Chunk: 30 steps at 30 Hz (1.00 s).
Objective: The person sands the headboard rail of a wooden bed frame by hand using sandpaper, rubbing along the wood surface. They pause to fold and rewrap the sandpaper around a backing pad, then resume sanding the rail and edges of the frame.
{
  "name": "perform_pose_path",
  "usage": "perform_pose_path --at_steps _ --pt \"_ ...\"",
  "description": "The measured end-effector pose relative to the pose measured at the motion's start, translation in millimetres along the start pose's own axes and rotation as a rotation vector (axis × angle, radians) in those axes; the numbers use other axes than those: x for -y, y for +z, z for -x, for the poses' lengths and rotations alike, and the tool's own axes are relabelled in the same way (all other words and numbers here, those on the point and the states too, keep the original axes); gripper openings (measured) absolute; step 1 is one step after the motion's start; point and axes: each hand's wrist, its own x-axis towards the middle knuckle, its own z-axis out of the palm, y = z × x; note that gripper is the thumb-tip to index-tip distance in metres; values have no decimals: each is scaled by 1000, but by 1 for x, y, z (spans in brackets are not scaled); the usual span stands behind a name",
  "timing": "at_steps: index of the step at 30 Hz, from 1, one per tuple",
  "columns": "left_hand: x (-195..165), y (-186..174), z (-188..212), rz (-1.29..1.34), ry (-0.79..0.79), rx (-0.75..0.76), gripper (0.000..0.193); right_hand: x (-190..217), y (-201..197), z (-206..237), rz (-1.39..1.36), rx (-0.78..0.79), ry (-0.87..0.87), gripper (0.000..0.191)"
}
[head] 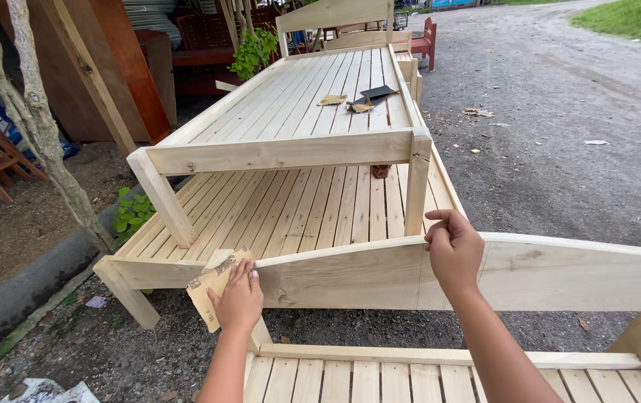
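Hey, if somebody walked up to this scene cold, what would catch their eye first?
Probably the two hands on the curved bare-wood headboard across the lower frame: the left hand presses a tan sheet of sandpaper against its left end, while the right hand grips its top edge. Behind it, unfinished slatted bed frames are stacked, the upper bed frame carrying scraps of sandpaper and a dark sheet, beside a gravel road.

We see a gravel ground (559,172) | stacked unpainted slatted bed frames (298,209) stand on it | sandpaper scraps (333,99) and a dark sheet (377,92) lie on the top frame's slats
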Motion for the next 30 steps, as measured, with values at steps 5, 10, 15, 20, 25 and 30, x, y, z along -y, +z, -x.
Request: perform_pose_path --at_steps 5,10,15,20,25,30 --pt "-73 42 16 327 503 42 49 2 4 -6 396 189 63 36" --pt "-160 38 40 1036 531 640 38 5 -23 -32 54 467 271 78" --pt "-178 11 44 1639 343 713 23 28 -90 -35 -269 615 201 93" --pt "-194 37 53 1808 261 713 21 73 -67 -15 -42 930 -17 82" --pt "-185 41 28 1306 285 292 25 114 -32 0 886 549 -369 51" --pt "-127 26 -19 213 263 -42 33 76 -12 5 1354 348 -676 62"
